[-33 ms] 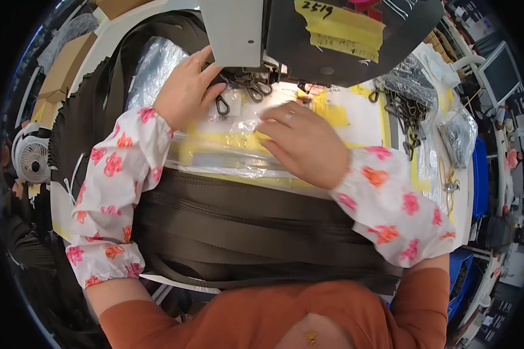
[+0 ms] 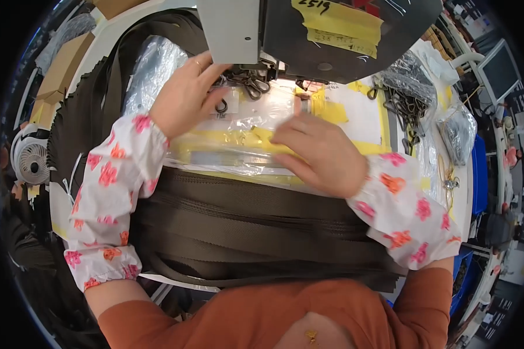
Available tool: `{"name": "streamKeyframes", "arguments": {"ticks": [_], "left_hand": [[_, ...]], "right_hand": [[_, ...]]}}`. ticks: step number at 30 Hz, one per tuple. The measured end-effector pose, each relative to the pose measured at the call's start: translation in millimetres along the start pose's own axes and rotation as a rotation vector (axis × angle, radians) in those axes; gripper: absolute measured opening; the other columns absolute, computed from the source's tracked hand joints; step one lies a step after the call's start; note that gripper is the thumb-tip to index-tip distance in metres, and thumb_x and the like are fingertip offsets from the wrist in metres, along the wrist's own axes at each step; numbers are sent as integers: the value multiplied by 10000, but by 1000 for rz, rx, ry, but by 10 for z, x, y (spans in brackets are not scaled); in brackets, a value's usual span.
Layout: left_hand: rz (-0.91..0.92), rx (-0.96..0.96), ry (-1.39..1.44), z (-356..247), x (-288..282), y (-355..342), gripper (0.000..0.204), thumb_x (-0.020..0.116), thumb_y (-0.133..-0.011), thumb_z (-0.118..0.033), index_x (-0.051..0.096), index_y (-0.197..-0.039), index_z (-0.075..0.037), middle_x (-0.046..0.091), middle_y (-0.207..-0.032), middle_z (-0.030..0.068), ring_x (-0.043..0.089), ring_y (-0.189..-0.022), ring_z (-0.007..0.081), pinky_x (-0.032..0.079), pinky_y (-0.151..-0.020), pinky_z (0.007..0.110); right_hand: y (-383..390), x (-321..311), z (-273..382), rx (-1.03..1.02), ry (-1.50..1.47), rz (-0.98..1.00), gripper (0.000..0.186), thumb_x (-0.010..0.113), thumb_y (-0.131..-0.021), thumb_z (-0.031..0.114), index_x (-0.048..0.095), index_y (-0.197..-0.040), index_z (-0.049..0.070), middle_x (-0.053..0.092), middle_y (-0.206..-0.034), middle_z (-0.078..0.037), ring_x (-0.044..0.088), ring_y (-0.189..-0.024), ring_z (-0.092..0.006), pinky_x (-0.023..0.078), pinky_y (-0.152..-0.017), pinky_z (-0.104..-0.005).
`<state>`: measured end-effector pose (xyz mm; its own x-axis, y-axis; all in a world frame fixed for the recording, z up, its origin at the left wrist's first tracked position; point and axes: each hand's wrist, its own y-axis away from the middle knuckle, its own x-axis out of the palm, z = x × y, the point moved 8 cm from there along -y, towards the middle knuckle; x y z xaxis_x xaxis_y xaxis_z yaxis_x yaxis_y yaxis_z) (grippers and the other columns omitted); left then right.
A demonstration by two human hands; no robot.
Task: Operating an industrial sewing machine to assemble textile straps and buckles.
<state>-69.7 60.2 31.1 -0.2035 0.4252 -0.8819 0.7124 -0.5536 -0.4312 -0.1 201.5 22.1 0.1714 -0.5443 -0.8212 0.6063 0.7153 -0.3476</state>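
My left hand reaches to the left of the sewing machine head, fingers apart, fingertips at its pale cover, thumb near dark metal snap hooks lying under the machine. My right hand is over a clear plastic sheet with yellow tape on the work surface, fingers loosely curved and apart, with nothing visible in them. A lit opening at the machine's base shows just beyond it. Dark zippered tape strips lie in front of both hands, across the near part of the table.
A bundle of dark tape curves along the left, beside a clear bag. A fan and cardboard box stand left. Snap hooks, wrapped bags, a blue bin and screen are right.
My right hand has moved right and slightly down, away from the machine. My left hand has shifted only a little.
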Motion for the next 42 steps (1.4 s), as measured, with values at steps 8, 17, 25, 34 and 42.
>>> {"name": "streamKeyframes", "arguments": {"ticks": [8,17,25,34,42], "left_hand": [[621,183,372,-1049,202,672,372,662,-730,-294,573,-992,-45,570,-927,122,569,-838,303,461,-706,373],[693,-15,343,-482,14,992,317,726,-642,-193,559,-867,-44,569,-784,115,566,-732,322,442,-622,373],[148,-60,118,-652,-383,1043,304,700,-675,-190,575,-915,-52,542,-880,85,536,-786,270,449,-661,345],[403,-43,425,-760,-52,907,202,625,-773,-215,628,-862,-34,596,-788,126,573,-760,307,457,-674,384],[521,-75,490,-703,-11,824,154,590,-799,-155,637,-839,-15,602,-714,164,584,-679,332,467,-617,386]], "right_hand": [[820,98,21,270,-279,278,339,688,-734,259,550,-922,13,548,-764,-117,551,-726,-284,445,-656,-354],[782,-210,100,170,-240,170,307,695,-717,214,495,-857,29,542,-763,-144,541,-683,-326,427,-608,-381],[628,-319,359,211,-14,223,330,666,-694,73,522,-985,17,538,-930,-141,540,-790,-348,453,-691,-374],[951,-308,59,428,-135,250,247,674,-700,51,525,-892,9,538,-818,-130,543,-768,-307,449,-680,-346],[1009,-168,-194,538,-342,335,302,704,-733,248,497,-767,30,526,-661,-93,540,-609,-269,428,-560,-314]]}}
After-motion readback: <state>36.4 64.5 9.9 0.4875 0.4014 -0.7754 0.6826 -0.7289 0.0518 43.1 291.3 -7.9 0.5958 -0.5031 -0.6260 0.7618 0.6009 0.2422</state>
